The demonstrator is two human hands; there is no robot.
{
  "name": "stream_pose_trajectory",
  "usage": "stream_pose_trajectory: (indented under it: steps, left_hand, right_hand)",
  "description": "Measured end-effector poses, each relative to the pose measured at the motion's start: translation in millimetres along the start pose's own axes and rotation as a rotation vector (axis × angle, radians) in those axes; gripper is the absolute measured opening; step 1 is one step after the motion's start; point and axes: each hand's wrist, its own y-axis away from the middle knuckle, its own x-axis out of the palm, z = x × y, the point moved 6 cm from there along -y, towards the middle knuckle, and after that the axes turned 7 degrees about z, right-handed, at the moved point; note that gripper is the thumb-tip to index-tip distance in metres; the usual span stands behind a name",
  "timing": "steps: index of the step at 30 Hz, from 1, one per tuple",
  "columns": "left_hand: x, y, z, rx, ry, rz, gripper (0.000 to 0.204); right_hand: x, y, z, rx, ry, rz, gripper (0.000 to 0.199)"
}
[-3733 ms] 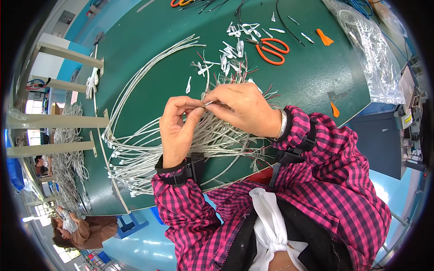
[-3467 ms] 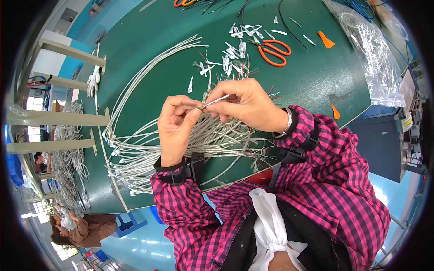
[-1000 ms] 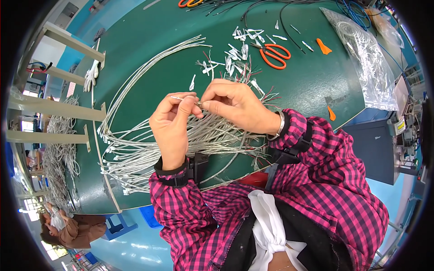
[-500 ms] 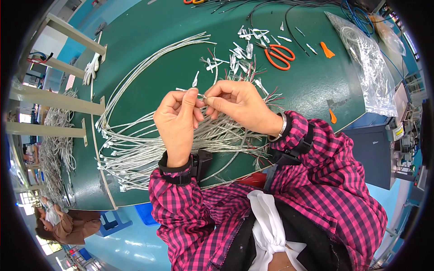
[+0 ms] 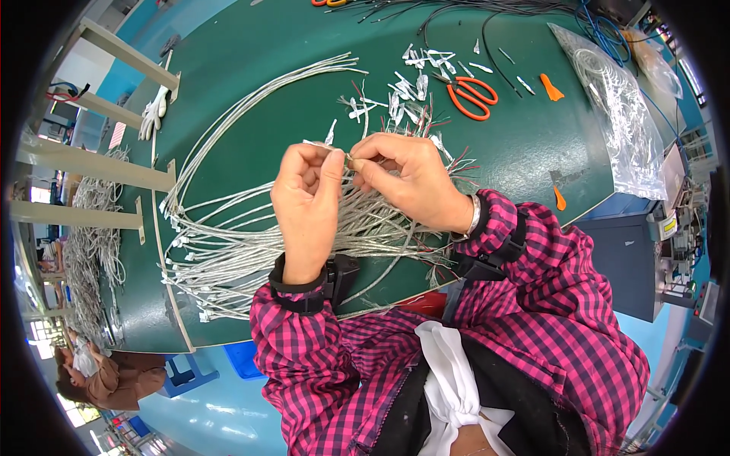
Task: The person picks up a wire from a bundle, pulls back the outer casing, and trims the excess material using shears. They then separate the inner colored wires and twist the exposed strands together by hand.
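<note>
Above a spread bundle of grey-white cables (image 5: 228, 262), my two hands meet at the end of one thin cable (image 5: 348, 157). My left hand (image 5: 310, 201) pinches it between thumb and forefinger, with the other fingers curled in. Just to the right, my right hand (image 5: 414, 178) grips the same end with thumb and fingertips. Its exact tip is mostly hidden by my fingers. Past my hands lie cable ends with fine frayed strands and red wires (image 5: 437, 121). A scrap of white wrapping (image 5: 331, 133) lies just beyond my left fingertips.
Orange-handled scissors (image 5: 471, 99) lie on the green table (image 5: 532, 144) near several white scraps (image 5: 411, 87). At the right are a clear bag of cables (image 5: 620, 114) and orange pieces (image 5: 551, 87). Frame posts (image 5: 99, 163) and a white glove (image 5: 153, 114) border the left; another person (image 5: 114, 376) sits beyond.
My left hand has shifted slightly right and turned more upright, its thumb closer to my right fingertips. My right hand has barely moved; both still pinch the cable end.
</note>
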Motion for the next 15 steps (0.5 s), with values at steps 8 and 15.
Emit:
stream_pose_trajectory:
  steps: [8,15]
  left_hand:
    - [4.3,-1.5,4.3,-0.068,0.160,0.093,0.007]
    - [9.2,4.5,-0.8,0.019,0.014,0.050,0.005]
  right_hand:
    - [-5.1,-1.2,-7.7,0.153,-0.304,0.108,0.011]
    - [-5.8,0.8,1.7,-0.124,0.246,-0.061,0.009]
